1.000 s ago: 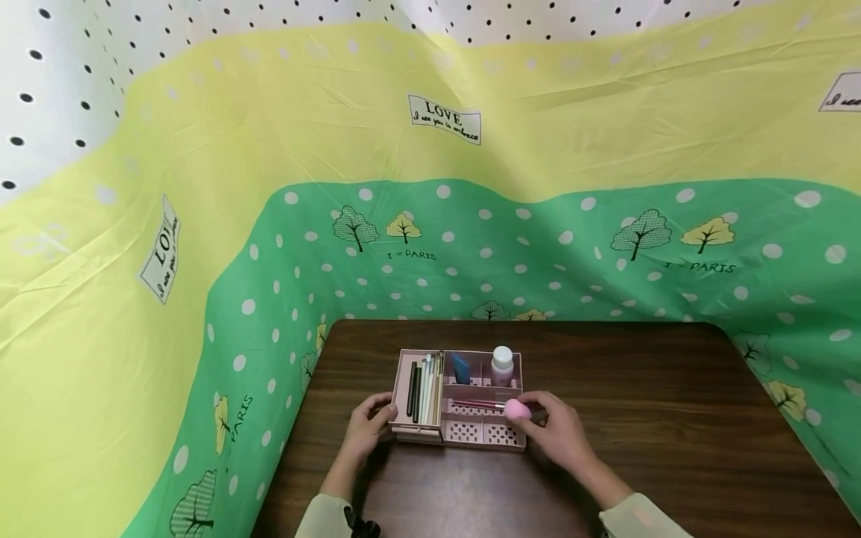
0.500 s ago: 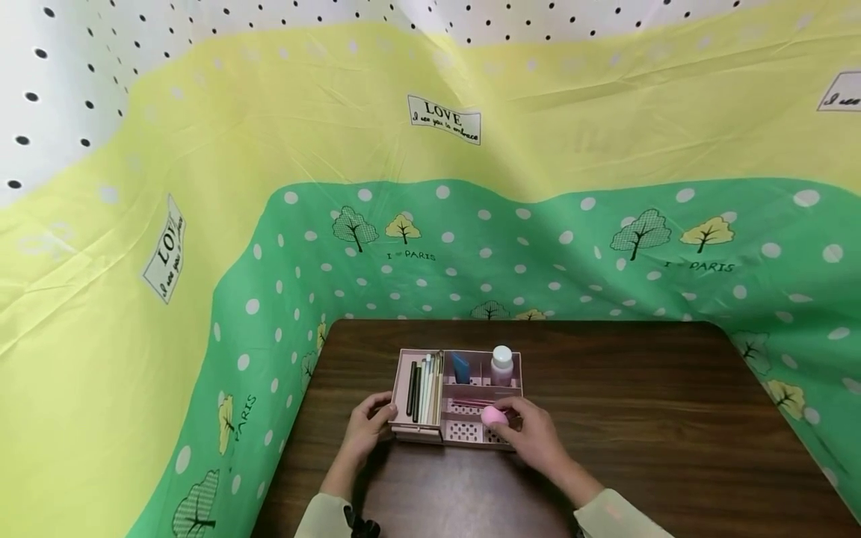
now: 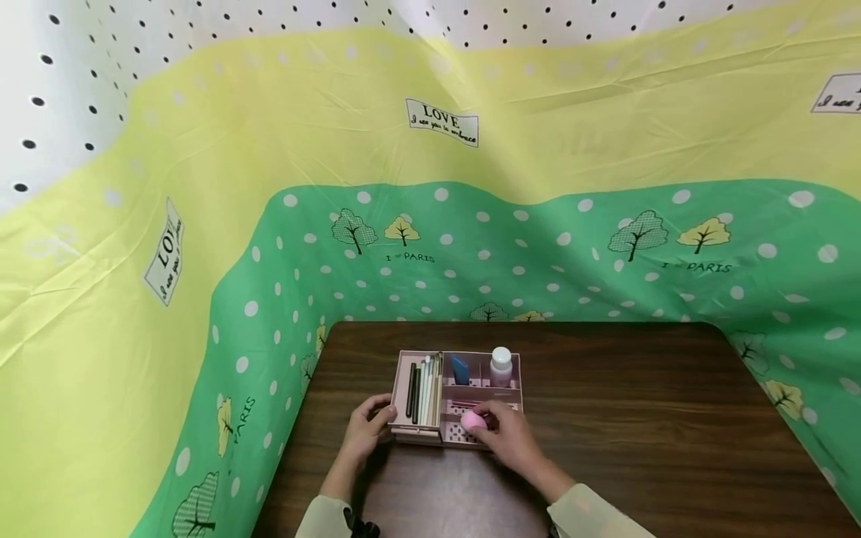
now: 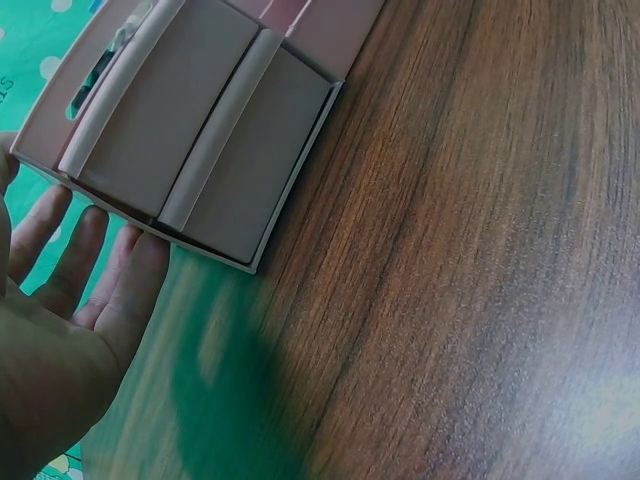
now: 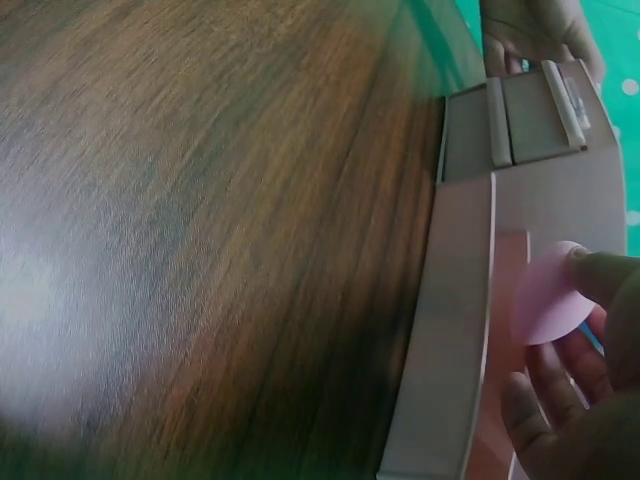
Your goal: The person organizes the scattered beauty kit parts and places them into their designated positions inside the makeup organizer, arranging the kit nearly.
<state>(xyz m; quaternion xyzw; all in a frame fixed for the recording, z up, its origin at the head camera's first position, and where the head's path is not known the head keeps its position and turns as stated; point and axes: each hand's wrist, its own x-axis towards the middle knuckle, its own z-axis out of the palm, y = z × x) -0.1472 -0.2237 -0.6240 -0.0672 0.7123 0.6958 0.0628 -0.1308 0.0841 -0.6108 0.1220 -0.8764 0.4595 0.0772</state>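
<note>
In the head view, a pink desk organizer [image 3: 401, 381] stands on the table. My left hand [image 3: 365, 430] rests against its left side, the fingertips touching the wall and the thumb by the upper edge, as the left wrist view also shows. My right hand [image 3: 510, 435] pinches a pink makeup sponge [image 3: 473, 421] between thumb and fingers, low over the front compartment at the right. The right wrist view shows the sponge [image 5: 550, 295] just inside the front wall. Whether it touches the compartment floor, I cannot tell.
Several brushes and pencils [image 3: 424, 388] lie in the organizer's left tray, above two small drawers [image 4: 170, 100]. A blue tube [image 3: 460, 369] and a white-capped bottle [image 3: 501, 368] stand in the back compartments. Thin pink sticks [image 3: 464, 403] lie in the middle row. A patterned curtain [image 3: 538, 261] borders the wooden table [image 3: 639, 418].
My right hand has carried the sponge leftward and slightly toward me, from the organizer's right edge to over the front compartment. My left hand has stayed at the left side.
</note>
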